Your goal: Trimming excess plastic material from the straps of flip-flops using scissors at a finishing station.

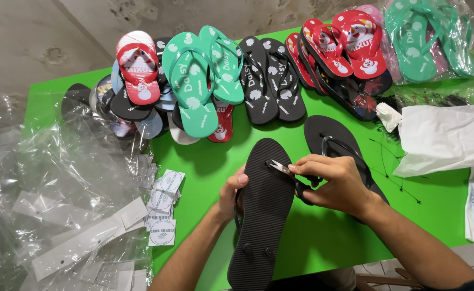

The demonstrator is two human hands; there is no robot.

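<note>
The left hand gripped the left edge of a black flip-flop, which lay sole-up and lengthwise on the green desk, its heel end toward the person; the fingers curled round the rim, closed on it. The right hand was closed on a pair of small scissors, its fingers through the dark handles, the slightly parted blades pointing left and resting over the upper part of the upturned sole; whether the tips touched the rubber I could not tell. A second black flip-flop lay strap-up just beside the first, partly under the right hand.

Along the far edge of the desk stood a row of overlapping pairs: a red-and-white flip-flop at the left, a green pair next to it, a black pair with white flower marks in the middle, a red pair further right, and green ones in a clear bag at the far right corner. Crumpled clear plastic wrappers spread over the left side; a small stack of round-printed paper tags lay at their edge, near the left hand. White paper lay on the right, with thin black plastic ties scattered beside it.
</note>
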